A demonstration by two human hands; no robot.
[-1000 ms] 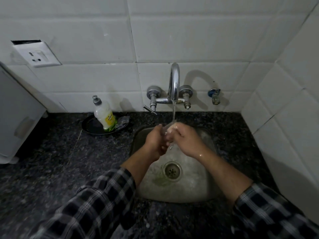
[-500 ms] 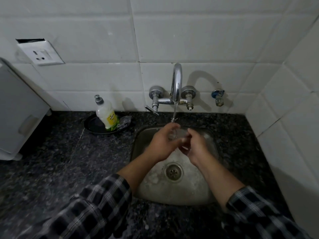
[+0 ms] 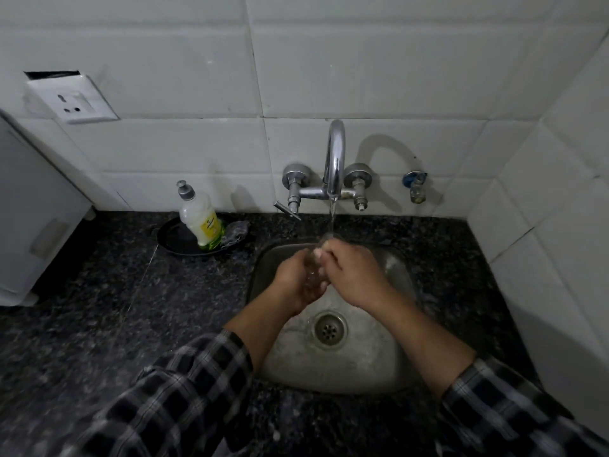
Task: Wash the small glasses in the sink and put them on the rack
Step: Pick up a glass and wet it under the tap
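Note:
A small clear glass [image 3: 312, 270] is held over the steel sink [image 3: 400, 374], under the thin stream from the chrome tap [image 3: 335, 159]. My left hand [image 3: 295, 280] grips the glass from the left. My right hand [image 3: 354, 277] closes over it from the right, fingers curled at its rim. The hands cover most of the glass. No rack is in view.
A dish soap bottle [image 3: 199, 217] stands on a black dish [image 3: 171, 240] with a scrubber [image 3: 235, 230] left of the sink. A white appliance [image 3: 29, 209] sits at the far left on the dark granite counter [image 3: 99, 308]. Tiled walls close the back and right.
The hands have closed together again around the glass under the stream; half a second ago the right hand was slightly apart from it.

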